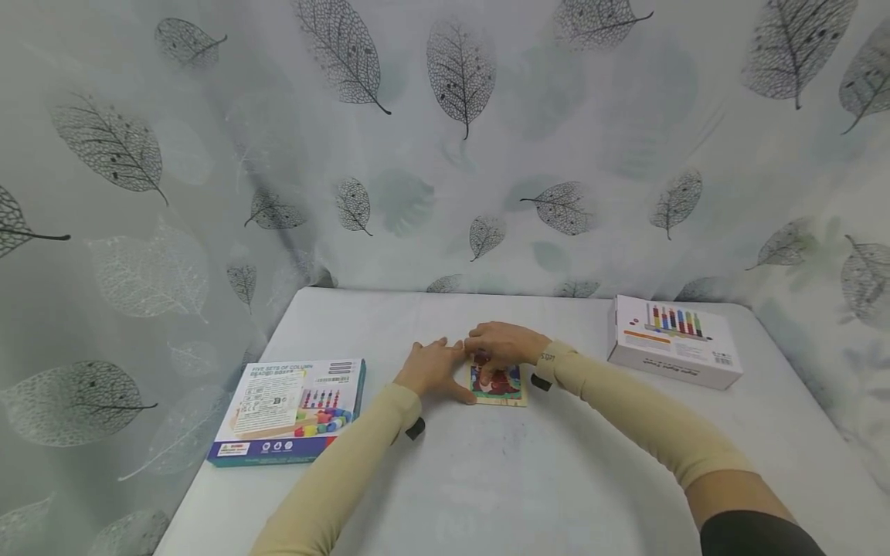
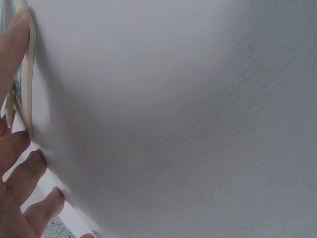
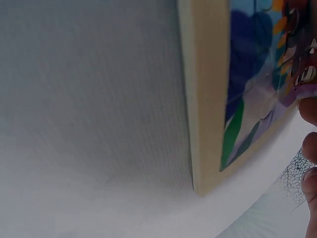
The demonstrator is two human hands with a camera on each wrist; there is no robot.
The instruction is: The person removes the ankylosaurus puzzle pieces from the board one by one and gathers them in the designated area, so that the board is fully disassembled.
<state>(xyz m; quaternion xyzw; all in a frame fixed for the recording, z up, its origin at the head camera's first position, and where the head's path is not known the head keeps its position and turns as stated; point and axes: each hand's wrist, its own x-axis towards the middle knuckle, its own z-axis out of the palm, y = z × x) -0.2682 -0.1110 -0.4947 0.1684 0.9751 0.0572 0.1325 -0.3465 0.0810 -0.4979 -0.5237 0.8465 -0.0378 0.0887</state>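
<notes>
On the white table (image 1: 480, 486), a rectangular pale-wood board with a multicoloured picture (image 1: 510, 388) lies beneath the bent-fingered right hand (image 1: 504, 344), whose hold is indeterminable, the board's left edge touched by the outspread left hand (image 1: 433, 371).

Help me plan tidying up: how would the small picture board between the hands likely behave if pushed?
The picture board looks stiff: its pale border runs straight. It's probably light, being thin and small beside the left hand. Lying flat on the table, it would likely slide rather than roll or tip.
</notes>
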